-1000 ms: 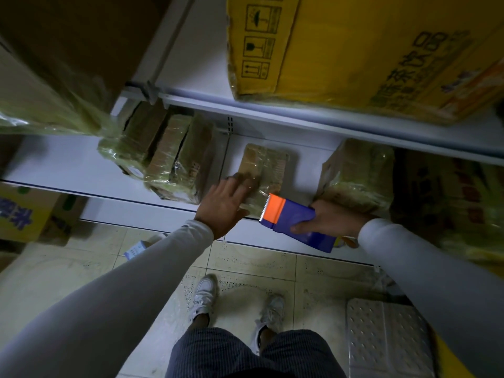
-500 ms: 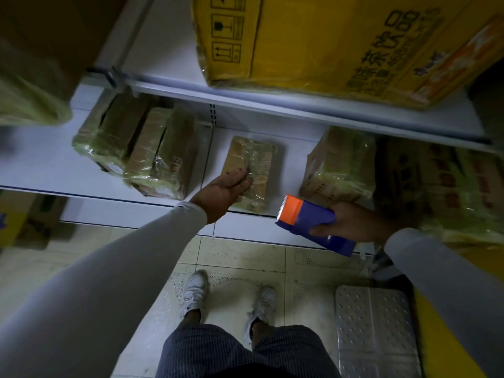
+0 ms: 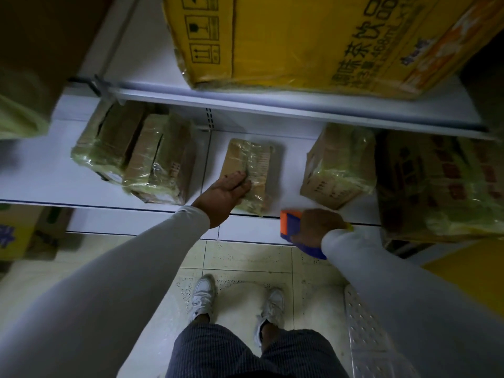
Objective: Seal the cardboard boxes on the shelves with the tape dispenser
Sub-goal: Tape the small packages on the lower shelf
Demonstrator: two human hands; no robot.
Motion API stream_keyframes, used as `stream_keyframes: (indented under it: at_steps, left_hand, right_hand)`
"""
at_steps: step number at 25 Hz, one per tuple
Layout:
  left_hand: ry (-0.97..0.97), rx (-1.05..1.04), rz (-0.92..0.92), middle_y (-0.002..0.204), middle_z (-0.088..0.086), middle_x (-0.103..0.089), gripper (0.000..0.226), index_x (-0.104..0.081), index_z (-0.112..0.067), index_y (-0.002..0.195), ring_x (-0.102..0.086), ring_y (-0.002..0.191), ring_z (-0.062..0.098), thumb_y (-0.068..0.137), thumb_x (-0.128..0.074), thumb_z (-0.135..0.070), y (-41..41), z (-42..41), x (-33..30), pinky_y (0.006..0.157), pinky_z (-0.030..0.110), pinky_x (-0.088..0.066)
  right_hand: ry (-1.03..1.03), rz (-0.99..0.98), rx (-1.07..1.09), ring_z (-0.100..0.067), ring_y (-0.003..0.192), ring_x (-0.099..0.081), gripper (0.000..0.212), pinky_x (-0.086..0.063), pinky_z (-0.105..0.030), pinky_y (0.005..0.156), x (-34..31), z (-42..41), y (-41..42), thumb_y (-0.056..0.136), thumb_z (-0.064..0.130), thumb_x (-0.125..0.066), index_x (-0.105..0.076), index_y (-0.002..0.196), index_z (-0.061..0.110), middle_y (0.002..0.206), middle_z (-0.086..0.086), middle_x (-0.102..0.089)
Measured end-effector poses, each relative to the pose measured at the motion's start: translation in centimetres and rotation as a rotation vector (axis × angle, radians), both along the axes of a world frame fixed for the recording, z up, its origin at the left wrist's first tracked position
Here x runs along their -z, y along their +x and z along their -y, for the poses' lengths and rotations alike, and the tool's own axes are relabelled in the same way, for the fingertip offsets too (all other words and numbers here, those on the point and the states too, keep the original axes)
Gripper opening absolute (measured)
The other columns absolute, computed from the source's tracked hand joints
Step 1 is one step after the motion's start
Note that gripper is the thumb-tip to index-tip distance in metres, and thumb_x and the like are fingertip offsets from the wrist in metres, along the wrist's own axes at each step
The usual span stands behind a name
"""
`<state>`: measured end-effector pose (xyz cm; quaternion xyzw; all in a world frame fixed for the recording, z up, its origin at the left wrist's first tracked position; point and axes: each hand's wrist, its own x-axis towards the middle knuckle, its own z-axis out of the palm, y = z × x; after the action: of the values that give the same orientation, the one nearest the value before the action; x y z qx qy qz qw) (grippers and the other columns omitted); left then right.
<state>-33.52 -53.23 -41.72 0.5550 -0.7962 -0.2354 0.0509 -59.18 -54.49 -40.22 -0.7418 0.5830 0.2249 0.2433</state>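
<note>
Cardboard, wrapped in glossy clear tape, made up the small flat box (image 3: pixel 249 173) lying at frame centre on the lower shelf (image 3: pixel 41 184). It was pressed down near its front edge by the left hand (image 3: pixel 222 196), fingers straight. It was judged light, fairly stiff and slippery, best steadied from above. Lower right of centre, the blue-and-orange tape dispenser (image 3: pixel 293 230) was gripped by the right hand (image 3: pixel 317 226), fingers curled round it, just beside the shelf's front edge.

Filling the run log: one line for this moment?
left hand on flat box | right hand grips tape dispenser | tape not applied
</note>
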Motion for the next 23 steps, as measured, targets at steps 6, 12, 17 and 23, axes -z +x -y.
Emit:
stream_keyframes:
  at_steps: [6,12,17,23]
  left_hand:
    - [-0.154,-0.115,0.254,0.137,0.01,-0.041,0.08,-0.031,-0.02,0.142,-0.04,0.124,0.031,0.08,-0.046,-0.069,-2.7,0.2,-0.8,0.11,0.046,-0.028]
    - [-0.229,-0.052,0.447,0.136,0.014,-0.036,0.085,-0.007,-0.028,0.151,-0.034,0.125,0.035,0.084,-0.034,-0.073,-3.5,-0.2,0.4,0.111,0.056,-0.02]
    - [-0.218,0.033,0.46,0.147,0.012,-0.031,0.079,-0.007,-0.026,0.152,-0.03,0.132,0.035,0.089,-0.039,-0.062,-1.6,-0.3,0.2,0.113,0.053,-0.017]
    - [-0.098,-0.113,0.352,0.146,0.006,-0.031,0.102,0.0,-0.026,0.15,-0.029,0.132,0.033,0.075,-0.049,-0.075,-3.5,-0.7,-0.5,0.114,0.055,-0.014]
  right_hand:
    - [0.065,0.143,0.244,-0.01,0.057,-0.055,0.045,-0.036,-0.022,0.051,0.8,-3.3,-2.3,0.079,0.062,-0.065,-0.049,0.07,0.022,0.064,0.006,-0.057]
    - [0.052,0.318,0.318,-0.016,0.071,-0.066,0.041,-0.053,-0.03,0.067,-0.6,-2.7,-4.1,0.077,0.061,-0.069,-0.067,0.089,0.022,0.08,0.001,-0.07]
    - [0.047,0.298,0.34,-0.012,0.065,-0.061,0.039,-0.044,-0.025,0.058,-0.5,-3.8,-5.0,0.078,0.062,-0.069,-0.058,0.074,0.024,0.068,0.008,-0.06]
    - [0.028,0.357,0.385,-0.01,0.059,-0.059,0.044,-0.041,-0.023,0.055,-0.9,-4.5,-4.9,0.077,0.061,-0.071,-0.057,0.065,0.021,0.061,0.006,-0.058]
